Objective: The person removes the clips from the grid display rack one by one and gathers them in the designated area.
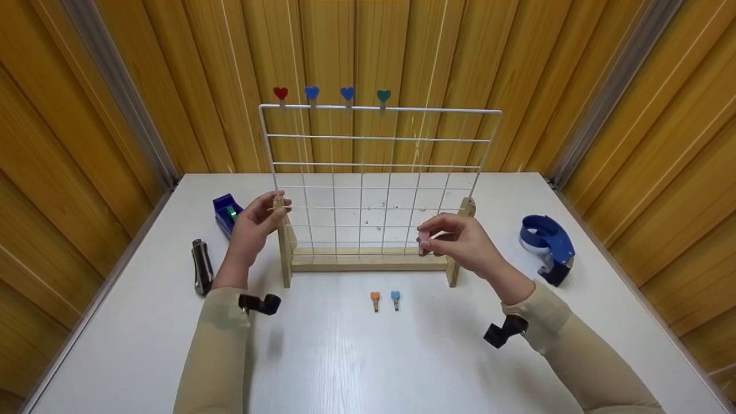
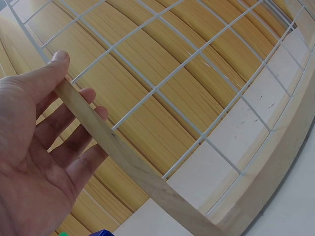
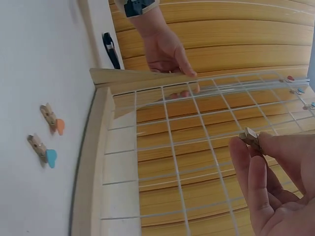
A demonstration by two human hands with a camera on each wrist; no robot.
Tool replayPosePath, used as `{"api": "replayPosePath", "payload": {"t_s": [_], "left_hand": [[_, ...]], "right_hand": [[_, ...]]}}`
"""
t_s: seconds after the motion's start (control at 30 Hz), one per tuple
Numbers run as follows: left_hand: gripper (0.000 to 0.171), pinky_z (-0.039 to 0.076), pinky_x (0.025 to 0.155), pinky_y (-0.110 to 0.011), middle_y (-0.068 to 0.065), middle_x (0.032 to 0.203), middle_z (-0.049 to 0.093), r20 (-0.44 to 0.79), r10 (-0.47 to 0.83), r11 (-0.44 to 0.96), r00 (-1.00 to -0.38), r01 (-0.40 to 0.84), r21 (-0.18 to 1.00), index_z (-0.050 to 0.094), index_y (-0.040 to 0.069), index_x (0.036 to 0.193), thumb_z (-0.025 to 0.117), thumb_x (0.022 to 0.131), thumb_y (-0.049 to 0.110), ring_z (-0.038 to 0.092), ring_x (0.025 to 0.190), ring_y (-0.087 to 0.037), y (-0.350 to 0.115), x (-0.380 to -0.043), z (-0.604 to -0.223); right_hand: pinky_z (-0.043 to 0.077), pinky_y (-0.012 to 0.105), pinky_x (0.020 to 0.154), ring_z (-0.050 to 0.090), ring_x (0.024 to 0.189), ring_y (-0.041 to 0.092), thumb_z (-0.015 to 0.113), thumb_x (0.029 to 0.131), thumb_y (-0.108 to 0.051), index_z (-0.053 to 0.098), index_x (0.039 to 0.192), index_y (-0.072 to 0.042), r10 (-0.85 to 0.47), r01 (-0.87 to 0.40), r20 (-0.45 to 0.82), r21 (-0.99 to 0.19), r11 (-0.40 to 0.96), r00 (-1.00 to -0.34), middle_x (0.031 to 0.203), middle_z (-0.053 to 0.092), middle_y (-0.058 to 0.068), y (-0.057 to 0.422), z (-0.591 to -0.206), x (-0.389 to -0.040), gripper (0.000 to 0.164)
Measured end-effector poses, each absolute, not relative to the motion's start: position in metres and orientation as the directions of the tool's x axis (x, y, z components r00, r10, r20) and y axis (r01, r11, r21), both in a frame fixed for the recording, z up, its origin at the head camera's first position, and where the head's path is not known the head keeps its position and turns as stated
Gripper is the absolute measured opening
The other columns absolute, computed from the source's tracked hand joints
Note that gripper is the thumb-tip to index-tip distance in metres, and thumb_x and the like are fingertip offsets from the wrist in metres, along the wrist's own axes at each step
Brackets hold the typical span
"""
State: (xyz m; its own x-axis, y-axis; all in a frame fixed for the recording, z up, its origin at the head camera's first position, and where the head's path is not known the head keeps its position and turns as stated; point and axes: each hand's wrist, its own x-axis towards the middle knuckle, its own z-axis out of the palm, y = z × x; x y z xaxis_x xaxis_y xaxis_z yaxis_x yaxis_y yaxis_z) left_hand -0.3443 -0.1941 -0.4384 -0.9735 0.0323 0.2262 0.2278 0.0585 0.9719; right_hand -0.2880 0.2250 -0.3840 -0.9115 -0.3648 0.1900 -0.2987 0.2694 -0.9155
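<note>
Your beige fabric sleeves (image 1: 213,351) run off the head view's lower edge, and your right hand (image 1: 464,244) partly hides the pink-topped wooden clothespin (image 1: 424,236) it pinches, thumb to fingertips, before the white wire grid (image 1: 361,208). Your left hand (image 1: 252,225) grips the grid's pale wooden left post (image 1: 284,253), partly hiding it.
</note>
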Motion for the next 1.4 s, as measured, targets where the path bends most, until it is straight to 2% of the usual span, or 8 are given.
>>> {"api": "replayPosePath", "payload": {"t_s": [0.27,0.47,0.7,0.87,1.07,1.23,1.4], "left_hand": [[0.048,0.053,0.11,-0.036,-0.005,0.136,0.066,0.232,0.033,0.054,-0.972,0.234,0.971,0.055,0.014,0.147,0.067,0.101,0.024,0.064,0.127,-0.013,-0.194,-0.344,-0.438],[0.049,0.051,0.111,-0.038,-0.01,0.14,0.063,0.234,0.033,0.076,-0.972,0.236,0.969,0.053,0.015,0.148,0.066,0.102,0.024,0.063,0.13,-0.017,-0.194,-0.343,-0.438],[0.048,0.05,0.113,-0.042,-0.012,0.141,0.063,0.235,0.029,0.078,-0.972,0.236,0.969,0.054,0.016,0.147,0.066,0.102,0.026,0.062,0.131,-0.019,-0.193,-0.343,-0.438],[0.048,0.05,0.113,-0.043,-0.011,0.141,0.063,0.235,0.033,0.064,-0.971,0.237,0.969,0.054,0.016,0.147,0.066,0.102,0.025,0.063,0.129,-0.017,-0.194,-0.343,-0.438],[0.047,0.052,0.111,-0.036,-0.01,0.14,0.064,0.231,0.027,0.066,-0.973,0.232,0.97,0.054,0.015,0.147,0.066,0.102,0.024,0.063,0.128,-0.016,-0.194,-0.343,-0.438],[0.048,0.055,0.105,-0.027,-0.01,0.139,0.064,0.234,0.024,0.071,-0.972,0.236,0.969,0.055,0.015,0.147,0.066,0.102,0.025,0.063,0.128,-0.016,-0.193,-0.344,-0.438],[0.05,0.054,0.107,-0.031,-0.01,0.139,0.064,0.239,0.024,0.065,-0.971,0.24,0.969,0.053,0.012,0.148,0.066,0.102,0.024,0.063,0.13,-0.019,-0.193,-0.343,-0.437]], "right_hand": [[0.061,0.023,0.078,0.074,0.087,0.014,0.076,0.093,-0.011,0.07,0.12,0.002,-0.344,-0.193,0.064,-0.916,0.353,-0.937,0.107,0.071,0.01,0.231,-0.423,-0.286,0.031],[0.06,0.024,0.074,0.075,0.086,0.015,0.078,0.091,-0.016,0.069,0.121,0.004,-0.358,-0.124,-0.02,-0.92,0.373,-0.934,0.104,0.072,0.008,0.232,-0.453,-0.285,0.037],[0.065,0.034,0.078,0.076,0.084,0.015,0.078,0.091,-0.012,0.067,0.121,0.007,-0.36,-0.067,-0.08,-0.923,0.379,-0.93,0.104,0.071,0.01,0.232,-0.485,-0.286,0.036],[0.063,0.027,0.07,0.074,0.078,0.012,0.079,0.09,-0.011,0.071,0.115,0.002,-0.351,-0.06,-0.096,-0.911,0.408,-0.931,0.098,0.07,0.008,0.231,-0.497,-0.286,0.029],[0.052,0.024,0.06,0.067,0.072,0.012,0.079,0.089,-0.009,0.074,0.109,-0.004,-0.326,-0.079,-0.102,-0.864,0.498,-0.94,0.089,0.071,0.006,0.227,-0.505,-0.286,0.022],[0.051,0.026,0.062,0.063,0.075,0.012,0.078,0.09,-0.008,0.076,0.108,-0.006,-0.307,-0.073,-0.114,-0.84,0.538,-0.945,0.097,0.073,0.008,0.224,-0.508,-0.285,0.018],[0.053,0.025,0.063,0.063,0.071,0.012,0.075,0.089,-0.003,0.075,0.109,0.0,-0.323,-0.078,-0.115,-0.845,0.529,-0.939,0.098,0.073,0.011,0.222,-0.509,-0.286,0.019]]}}
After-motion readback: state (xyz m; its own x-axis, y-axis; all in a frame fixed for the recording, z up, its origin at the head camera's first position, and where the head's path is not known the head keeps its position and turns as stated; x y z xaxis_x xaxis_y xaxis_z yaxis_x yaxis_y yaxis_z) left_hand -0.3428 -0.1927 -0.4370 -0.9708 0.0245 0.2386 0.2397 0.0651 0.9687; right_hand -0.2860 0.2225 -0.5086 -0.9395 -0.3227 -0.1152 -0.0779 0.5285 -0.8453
